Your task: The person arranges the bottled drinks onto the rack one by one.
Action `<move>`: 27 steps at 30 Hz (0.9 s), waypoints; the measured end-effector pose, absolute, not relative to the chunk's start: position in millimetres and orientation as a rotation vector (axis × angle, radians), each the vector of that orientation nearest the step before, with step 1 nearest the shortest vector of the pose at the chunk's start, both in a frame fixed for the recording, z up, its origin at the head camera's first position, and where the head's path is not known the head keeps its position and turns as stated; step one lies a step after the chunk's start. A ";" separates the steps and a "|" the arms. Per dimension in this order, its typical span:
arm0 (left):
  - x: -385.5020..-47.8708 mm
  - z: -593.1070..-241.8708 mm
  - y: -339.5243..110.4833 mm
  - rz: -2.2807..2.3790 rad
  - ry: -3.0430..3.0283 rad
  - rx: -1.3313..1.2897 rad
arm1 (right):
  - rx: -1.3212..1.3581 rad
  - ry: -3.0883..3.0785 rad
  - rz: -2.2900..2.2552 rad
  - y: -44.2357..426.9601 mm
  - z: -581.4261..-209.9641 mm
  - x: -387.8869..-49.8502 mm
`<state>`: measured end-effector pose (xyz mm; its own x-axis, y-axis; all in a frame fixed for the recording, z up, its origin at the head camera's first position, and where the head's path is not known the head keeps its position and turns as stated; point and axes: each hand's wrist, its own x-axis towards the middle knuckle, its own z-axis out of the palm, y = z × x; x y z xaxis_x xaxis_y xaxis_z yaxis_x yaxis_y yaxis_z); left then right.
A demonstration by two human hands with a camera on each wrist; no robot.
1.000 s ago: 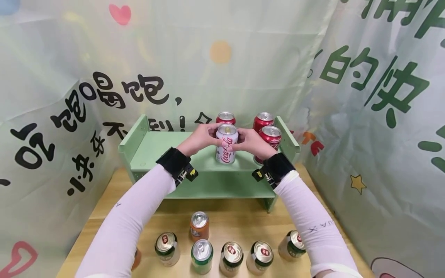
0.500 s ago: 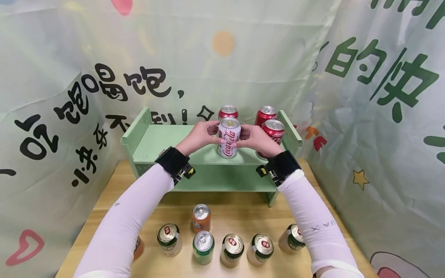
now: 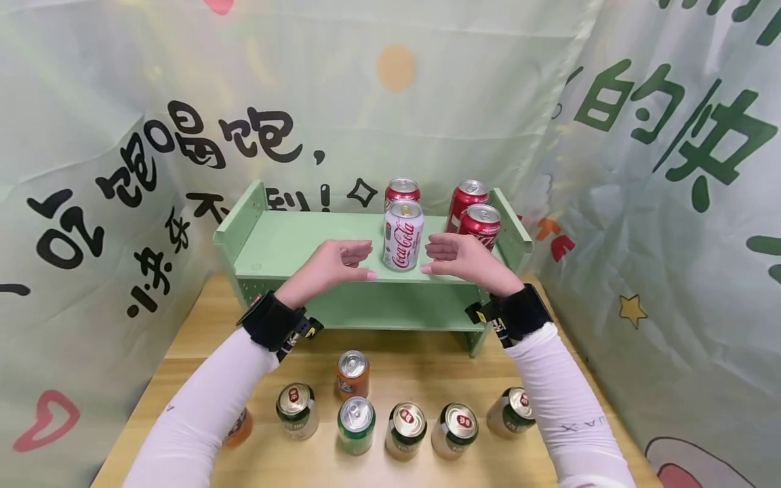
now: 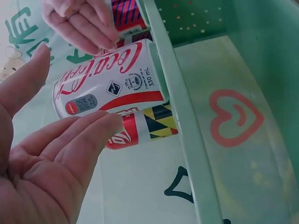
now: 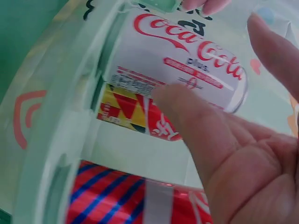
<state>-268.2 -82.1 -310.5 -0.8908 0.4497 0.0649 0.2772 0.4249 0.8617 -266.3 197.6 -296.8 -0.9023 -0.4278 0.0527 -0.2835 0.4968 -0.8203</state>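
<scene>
A white Coca-Cola can (image 3: 403, 237) stands upright near the front edge of the green shelf (image 3: 293, 244), in front of a red can (image 3: 401, 190). To its left is my left hand (image 3: 332, 264), fingers extended and apart from the can. On the other side my right hand (image 3: 464, 257) is also off it, fingers straight, in front of a red can (image 3: 482, 222) at the right end. Both wrist views show the white can (image 4: 112, 81) between the hands, its base on the shelf board. Neither hand holds anything.
Another red can (image 3: 468, 196) stands at the back right of the shelf. On the wooden table (image 3: 415, 359) in front are several green-banded cans (image 3: 459, 427), a green can (image 3: 356, 423) and an orange can (image 3: 352, 373). A second orange can (image 3: 239, 428) is partly behind the left sleeve.
Both hands have let go of the white can and drawn apart, back towards the person. The can stays on the shelf. The head view has tilted slightly down.
</scene>
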 end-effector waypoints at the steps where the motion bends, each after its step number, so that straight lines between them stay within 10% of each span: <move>1: -266.2 -311.6 -83.6 1.469 2.489 0.650 | -0.632 2.578 -1.365 197.5 -298.5 -266.2; 27: -212.8 -426.5 -120.2 1.593 2.369 0.518 | -0.975 2.239 -1.334 154.0 -421.7 -252.5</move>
<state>-212.8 -120.2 -426.5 -0.9086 0.4177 -0.0006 0.1570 0.3428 0.9262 -252.5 154.0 -421.7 -0.6988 -0.7141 0.0425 -0.3771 0.3172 -0.8701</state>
